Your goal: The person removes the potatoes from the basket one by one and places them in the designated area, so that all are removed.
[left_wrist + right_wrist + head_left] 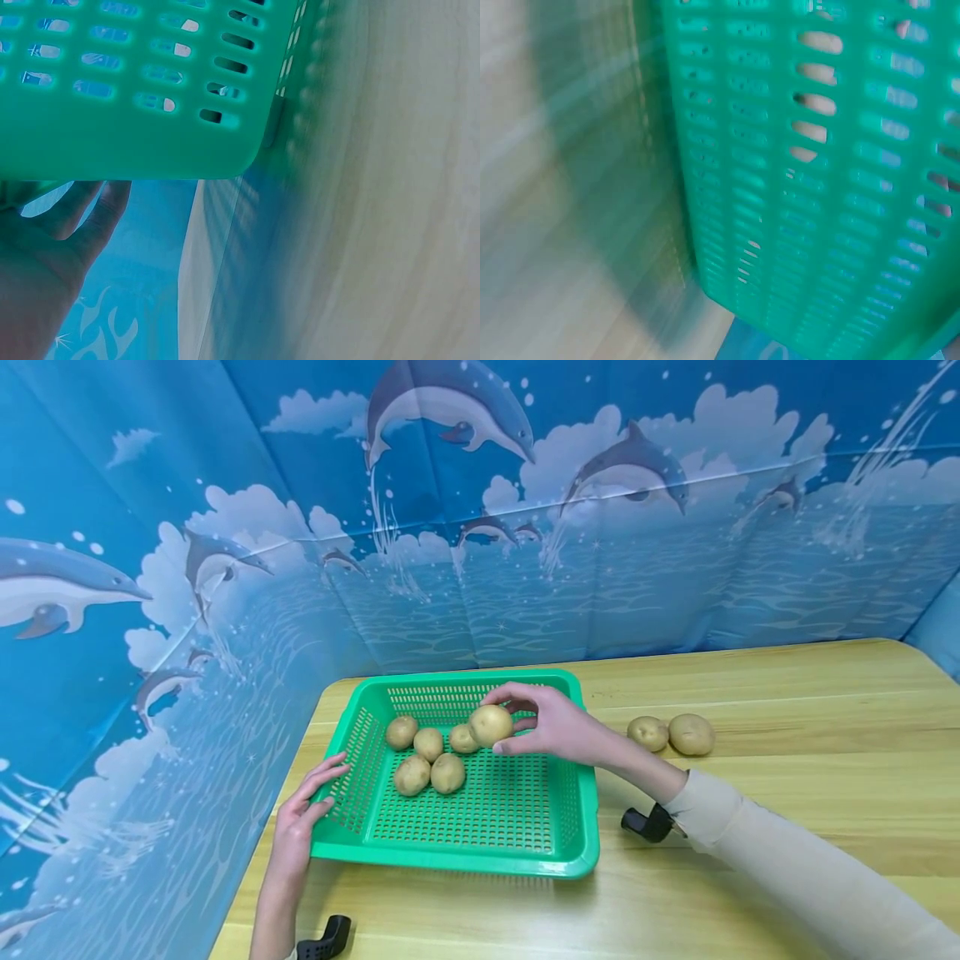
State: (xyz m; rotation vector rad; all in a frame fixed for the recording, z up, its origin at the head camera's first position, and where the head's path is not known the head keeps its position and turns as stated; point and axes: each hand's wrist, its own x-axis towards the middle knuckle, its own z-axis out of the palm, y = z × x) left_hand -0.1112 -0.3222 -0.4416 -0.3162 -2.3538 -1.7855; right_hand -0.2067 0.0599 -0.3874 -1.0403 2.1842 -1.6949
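In the head view, my right hand (551,724) reaches over the green plastic basket (457,862) and holds a potato (491,727) between thumb and fingers. The held potato partly covers another potato (463,739) in the basket. Several more lie on the basket's left part, among them a front-left potato (412,775). My left hand (296,822) rests at the basket's left rim, its fingers fairly straight and reaching over the edge. Beyond the basket wall in the left wrist view, the left hand (56,255) shows only partly. The right wrist view shows the basket's slotted wall (780,195).
Two potatoes lie side by side on the wooden table (787,760) right of the basket: a smaller potato (648,733) and a larger potato (692,735). A blue curtain (525,593) printed with dolphins hangs along the table's back and left edges.
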